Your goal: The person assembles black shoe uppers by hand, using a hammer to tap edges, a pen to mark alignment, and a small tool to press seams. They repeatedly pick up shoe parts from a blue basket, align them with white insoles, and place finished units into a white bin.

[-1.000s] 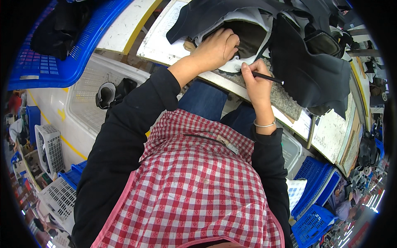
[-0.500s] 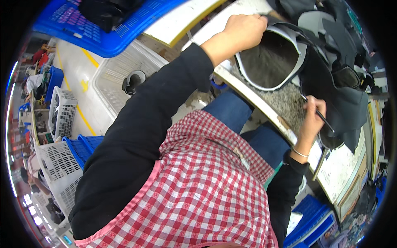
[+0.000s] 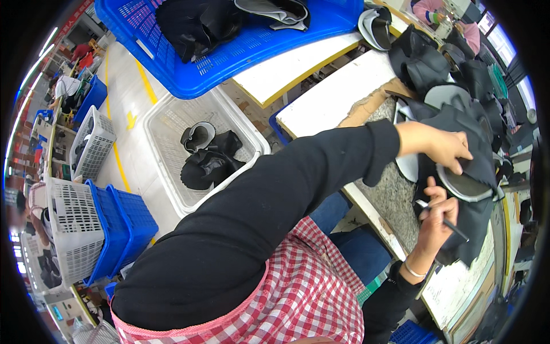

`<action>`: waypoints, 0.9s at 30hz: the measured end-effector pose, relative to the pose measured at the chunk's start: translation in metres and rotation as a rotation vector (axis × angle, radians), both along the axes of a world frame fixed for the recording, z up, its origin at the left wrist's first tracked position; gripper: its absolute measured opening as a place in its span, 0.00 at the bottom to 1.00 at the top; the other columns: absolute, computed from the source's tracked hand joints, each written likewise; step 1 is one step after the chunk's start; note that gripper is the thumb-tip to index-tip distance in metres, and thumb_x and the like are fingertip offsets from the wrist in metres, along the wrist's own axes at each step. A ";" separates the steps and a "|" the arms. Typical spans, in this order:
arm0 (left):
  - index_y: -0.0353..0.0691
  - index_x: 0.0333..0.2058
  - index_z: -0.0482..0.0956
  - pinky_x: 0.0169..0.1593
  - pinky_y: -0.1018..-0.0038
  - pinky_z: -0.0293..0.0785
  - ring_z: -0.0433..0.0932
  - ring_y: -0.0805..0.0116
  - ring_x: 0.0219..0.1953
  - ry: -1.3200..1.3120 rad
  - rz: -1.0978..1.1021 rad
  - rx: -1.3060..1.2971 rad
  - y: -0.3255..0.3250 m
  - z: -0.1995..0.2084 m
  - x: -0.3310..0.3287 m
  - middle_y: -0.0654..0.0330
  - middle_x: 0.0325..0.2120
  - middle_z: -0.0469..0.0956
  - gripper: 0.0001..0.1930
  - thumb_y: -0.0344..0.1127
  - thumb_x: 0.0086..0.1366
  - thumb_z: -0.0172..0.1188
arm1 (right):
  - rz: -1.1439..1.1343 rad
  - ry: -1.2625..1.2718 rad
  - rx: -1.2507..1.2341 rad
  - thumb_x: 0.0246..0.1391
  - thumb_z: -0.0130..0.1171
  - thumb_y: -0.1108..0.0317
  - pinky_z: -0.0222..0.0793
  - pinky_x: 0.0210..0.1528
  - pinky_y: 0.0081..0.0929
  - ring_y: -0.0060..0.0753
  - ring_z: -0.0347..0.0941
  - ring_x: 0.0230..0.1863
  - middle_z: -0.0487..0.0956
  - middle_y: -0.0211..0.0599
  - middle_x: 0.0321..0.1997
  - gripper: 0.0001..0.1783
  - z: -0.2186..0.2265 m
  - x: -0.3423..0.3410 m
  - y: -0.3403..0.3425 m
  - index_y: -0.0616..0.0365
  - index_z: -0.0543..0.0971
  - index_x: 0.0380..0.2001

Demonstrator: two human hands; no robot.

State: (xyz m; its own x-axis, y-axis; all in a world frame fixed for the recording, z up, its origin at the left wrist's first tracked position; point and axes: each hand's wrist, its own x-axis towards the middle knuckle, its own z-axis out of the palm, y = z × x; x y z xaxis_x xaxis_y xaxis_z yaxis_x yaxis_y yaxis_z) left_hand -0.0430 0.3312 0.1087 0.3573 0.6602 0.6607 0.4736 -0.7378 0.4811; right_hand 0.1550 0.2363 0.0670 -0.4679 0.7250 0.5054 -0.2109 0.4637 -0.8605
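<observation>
My left hand [image 3: 444, 146] reaches across to the pile on the right. Its fingers and thumb pinch a black shoe upper [image 3: 478, 163] near the edge of its grey-lined opening [image 3: 467, 186]. Just below it, my right hand [image 3: 438, 221] is closed round a slim dark pen-like tool [image 3: 456, 231] with a silvery end. Between and beside my hands lie more black uppers, overlapping, so their outlines are partly hidden. A grey speckled slab [image 3: 387, 198] on the workbench lies under and left of the pieces.
A blue basket [image 3: 215, 80] with black pieces stands at the upper left. Below it, a white crate [image 3: 154, 123] holds several uppers on the floor. More uppers [image 3: 421, 63] are heaped at the bench's far end, where another person's hands [image 3: 444, 20] show.
My left hand has left the pale-rimmed upper on the slab and moved right onto another one. The view has shifted; my right hand still holds the tool.
</observation>
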 end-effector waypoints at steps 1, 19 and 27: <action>0.44 0.58 0.81 0.57 0.63 0.77 0.82 0.54 0.53 -0.105 -0.230 -0.153 0.017 -0.014 -0.028 0.51 0.41 0.82 0.25 0.45 0.64 0.70 | -0.061 0.084 -0.036 0.68 0.57 0.72 0.64 0.69 0.51 0.43 0.78 0.53 0.74 0.36 0.25 0.13 0.001 -0.001 0.017 0.55 0.67 0.28; 0.44 0.29 0.84 0.34 0.53 0.80 0.85 0.50 0.32 0.899 1.528 0.167 -0.055 0.050 -0.509 0.53 0.28 0.85 0.11 0.40 0.66 0.55 | -0.062 0.061 -0.059 0.71 0.55 0.64 0.51 0.74 0.75 0.55 0.74 0.66 0.73 0.41 0.26 0.17 0.003 0.041 0.085 0.56 0.65 0.28; 0.43 0.33 0.76 0.26 0.65 0.79 0.83 0.57 0.26 0.551 0.739 0.322 -0.107 0.011 -0.210 0.58 0.24 0.76 0.05 0.28 0.56 0.60 | -0.107 0.159 -0.059 0.70 0.57 0.66 0.55 0.75 0.66 0.41 0.77 0.46 0.73 0.39 0.26 0.14 0.003 0.008 0.050 0.56 0.66 0.30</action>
State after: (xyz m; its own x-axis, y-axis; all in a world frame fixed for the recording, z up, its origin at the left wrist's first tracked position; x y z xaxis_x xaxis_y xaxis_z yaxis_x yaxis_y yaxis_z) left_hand -0.2527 0.2241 0.1196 0.2387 0.6591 0.7132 0.9678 -0.2215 -0.1192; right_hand 0.1627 0.2866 0.0702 -0.3043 0.7970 0.5217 -0.2990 0.4401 -0.8467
